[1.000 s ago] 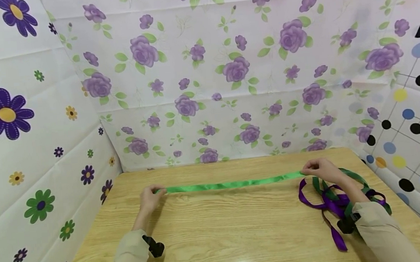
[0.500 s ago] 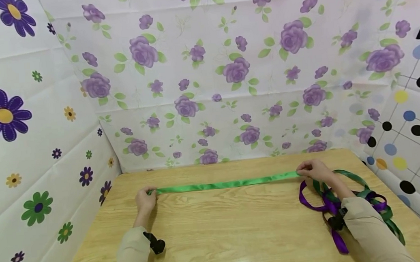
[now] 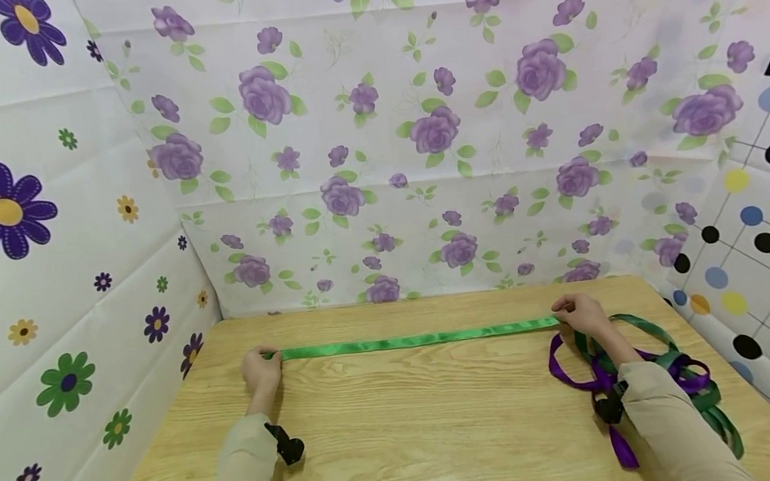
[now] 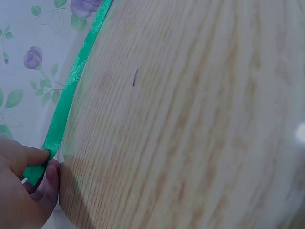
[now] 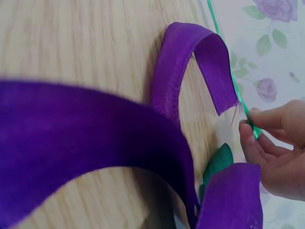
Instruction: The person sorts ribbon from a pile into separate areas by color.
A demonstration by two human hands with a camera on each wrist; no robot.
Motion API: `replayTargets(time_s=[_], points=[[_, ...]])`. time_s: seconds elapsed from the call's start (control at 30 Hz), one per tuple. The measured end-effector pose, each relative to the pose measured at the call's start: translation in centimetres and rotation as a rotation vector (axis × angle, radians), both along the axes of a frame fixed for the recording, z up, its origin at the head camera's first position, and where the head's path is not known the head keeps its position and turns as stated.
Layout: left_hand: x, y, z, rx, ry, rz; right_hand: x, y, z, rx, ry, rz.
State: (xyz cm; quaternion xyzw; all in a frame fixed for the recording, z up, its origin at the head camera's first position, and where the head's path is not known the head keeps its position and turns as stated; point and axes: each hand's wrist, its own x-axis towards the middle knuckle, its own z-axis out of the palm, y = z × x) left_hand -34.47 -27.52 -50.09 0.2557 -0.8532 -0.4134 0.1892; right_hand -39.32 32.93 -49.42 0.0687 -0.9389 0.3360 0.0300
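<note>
While the left hand [image 3: 260,370] at ten o'clock and right hand [image 3: 581,315] at two pinch a bright green ribbon [image 3: 419,340] over the desk [image 3: 424,416], even tension should keep it flat.

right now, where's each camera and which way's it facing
Head: on the head, facing forward and down at the table; left hand, right hand, sleeves show.
Left wrist: on that wrist, facing table and bright-green ribbon; left hand shows.
Right wrist: on that wrist, facing purple ribbon; right hand shows.
Both wrist views share the bright-green ribbon.
</note>
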Motion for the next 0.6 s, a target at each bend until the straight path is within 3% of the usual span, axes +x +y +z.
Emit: replayTargets(time_s=[0.27, 0.6], points=[[0.6, -0.5, 0.1, -0.008, -0.007, 0.005, 0.2, 0.3, -0.6, 0.015, 0.03, -0.044], [1.2, -1.1, 0.4, -0.015, 0.017, 0.032, 0.6, 0.5, -0.1, -0.024, 0.044, -0.052]])
